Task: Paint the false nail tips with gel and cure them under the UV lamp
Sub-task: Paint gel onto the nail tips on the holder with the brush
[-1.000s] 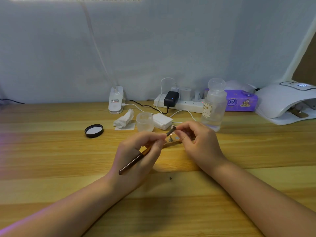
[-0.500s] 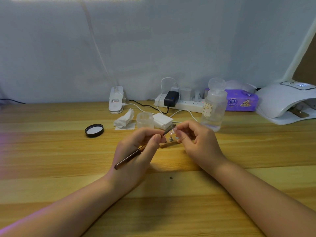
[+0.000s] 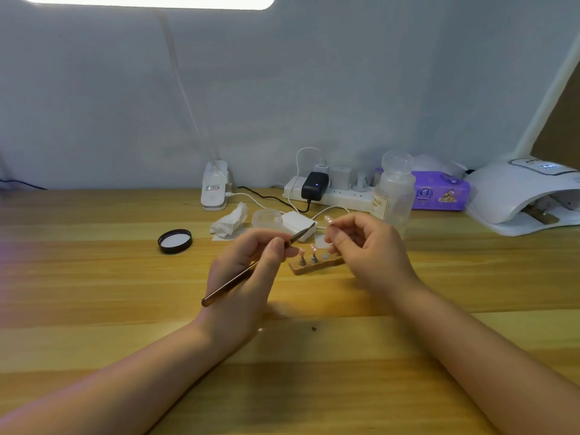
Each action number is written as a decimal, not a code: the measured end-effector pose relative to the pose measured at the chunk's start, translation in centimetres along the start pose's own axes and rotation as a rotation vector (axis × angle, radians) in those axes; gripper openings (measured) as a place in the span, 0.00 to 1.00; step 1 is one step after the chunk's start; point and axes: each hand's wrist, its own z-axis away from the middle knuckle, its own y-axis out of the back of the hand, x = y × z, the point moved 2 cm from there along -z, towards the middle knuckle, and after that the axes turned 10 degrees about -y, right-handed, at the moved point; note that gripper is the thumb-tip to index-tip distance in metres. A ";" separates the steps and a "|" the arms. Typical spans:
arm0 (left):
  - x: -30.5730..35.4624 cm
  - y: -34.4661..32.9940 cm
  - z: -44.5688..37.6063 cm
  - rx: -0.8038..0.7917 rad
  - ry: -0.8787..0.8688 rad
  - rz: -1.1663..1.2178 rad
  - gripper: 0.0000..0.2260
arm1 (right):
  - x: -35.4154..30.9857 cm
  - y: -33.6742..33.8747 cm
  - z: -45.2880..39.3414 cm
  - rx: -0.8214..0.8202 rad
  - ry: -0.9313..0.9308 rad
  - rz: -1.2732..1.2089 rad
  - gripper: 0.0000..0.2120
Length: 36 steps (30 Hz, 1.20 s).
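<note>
Brown brush (image 3: 251,271) in left hand (image 3: 248,277), right hand (image 3: 367,249) prob pinching nail tip (image 3: 328,220)

pink nail tips (image 3: 313,248) upright on wooden holder (image 3: 315,266), brown-handled brush (image 3: 248,270) tilted

Lid (image 3: 174,241) left of tissue (image 3: 228,220), lamp (image 3: 521,196) far right

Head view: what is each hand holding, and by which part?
The left hand grips the brush partway along its handle, bristles forward. The right hand pinches a nail tip by its stand, mostly hidden behind the fingers.
</note>
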 end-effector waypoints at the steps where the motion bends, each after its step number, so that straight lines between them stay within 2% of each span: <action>1: 0.0 -0.1 0.0 0.002 0.006 0.011 0.07 | -0.4 0.3 -0.3 0.002 -0.015 0.009 0.06; 5: 0.0 0.0 0.0 0.009 -0.001 0.016 0.08 | -1.9 2.0 -1.3 -0.008 -0.104 -0.052 0.03; 10: -0.1 -0.2 0.0 0.006 -0.011 -0.012 0.08 | -1.9 1.9 -1.0 -0.160 -0.212 0.001 0.01; 16: 0.1 -0.5 0.4 -0.027 -0.016 0.038 0.08 | 1.1 1.2 0.6 -0.116 -0.256 -0.081 0.02; 23: 0.3 -1.0 0.8 -0.102 0.028 0.017 0.07 | 2.7 0.2 1.5 -0.090 -0.223 -0.196 0.02; 36: 0.3 -1.0 0.8 -0.138 0.049 0.030 0.06 | 2.5 -0.4 2.1 -0.084 -0.161 -0.151 0.02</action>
